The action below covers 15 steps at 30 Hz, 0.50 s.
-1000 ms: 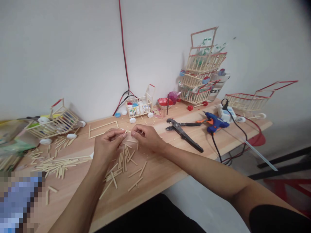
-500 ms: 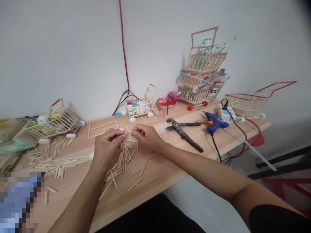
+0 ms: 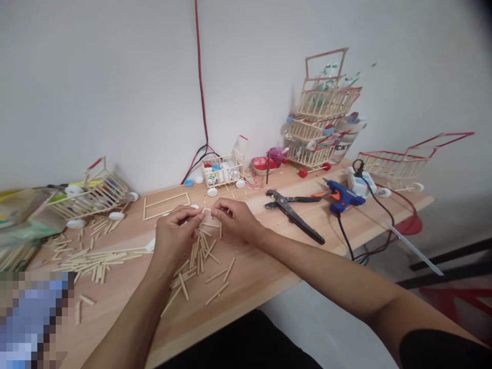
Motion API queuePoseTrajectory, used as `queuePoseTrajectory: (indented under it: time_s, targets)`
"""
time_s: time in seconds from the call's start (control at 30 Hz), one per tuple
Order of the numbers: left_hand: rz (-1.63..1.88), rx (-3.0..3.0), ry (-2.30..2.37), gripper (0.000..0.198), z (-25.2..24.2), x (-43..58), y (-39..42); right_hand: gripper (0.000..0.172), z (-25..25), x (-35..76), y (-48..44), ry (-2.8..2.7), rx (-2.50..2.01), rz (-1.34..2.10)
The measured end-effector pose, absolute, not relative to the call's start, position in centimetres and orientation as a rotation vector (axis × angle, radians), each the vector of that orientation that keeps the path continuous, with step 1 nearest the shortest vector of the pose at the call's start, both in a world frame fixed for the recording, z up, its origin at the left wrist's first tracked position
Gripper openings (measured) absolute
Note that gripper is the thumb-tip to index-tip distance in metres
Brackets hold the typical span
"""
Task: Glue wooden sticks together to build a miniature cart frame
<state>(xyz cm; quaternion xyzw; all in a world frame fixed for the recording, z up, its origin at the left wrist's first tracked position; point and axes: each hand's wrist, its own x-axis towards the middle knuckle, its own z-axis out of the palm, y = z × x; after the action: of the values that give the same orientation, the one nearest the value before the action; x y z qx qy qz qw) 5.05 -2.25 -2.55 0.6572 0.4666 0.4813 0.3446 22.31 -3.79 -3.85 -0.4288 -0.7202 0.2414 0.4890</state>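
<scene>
My left hand is closed in a pinch on a short wooden stick above the table. Close beside it, my right hand is also pinched shut, its fingertips at the stick's other end. Just under the fingers more sticks show, one lying crosswise and one upright along the right side; whether they are joined is hard to see. A loose pile of cut sticks lies below my hands. Behind the left hand rests a flat rectangular stick frame.
Small stick carts stand at the left, in the middle and at the right; others are stacked at the back. Black pliers, a blue glue gun with its cord, a power strip and a red bowl lie around.
The view has shifted slightly, so everything sits a little further right and lower. My right fingertips have come nearer the stick in my left hand.
</scene>
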Motion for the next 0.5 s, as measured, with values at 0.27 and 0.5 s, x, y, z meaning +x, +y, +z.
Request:
queuePoseTrajectory:
  time_s: [0.27,0.5]
  targets:
    - [1.262,1.723,1.172,0.015,-3.11,5.08,-2.03,0.013,-3.86,22.33,-3.77,-1.757,-1.031,0.580]
    - [1.270,1.717,1.179,0.014,-3.26,5.06,-2.02,0.012,-4.01,22.40,-3.61,-1.767,-1.019,0.565]
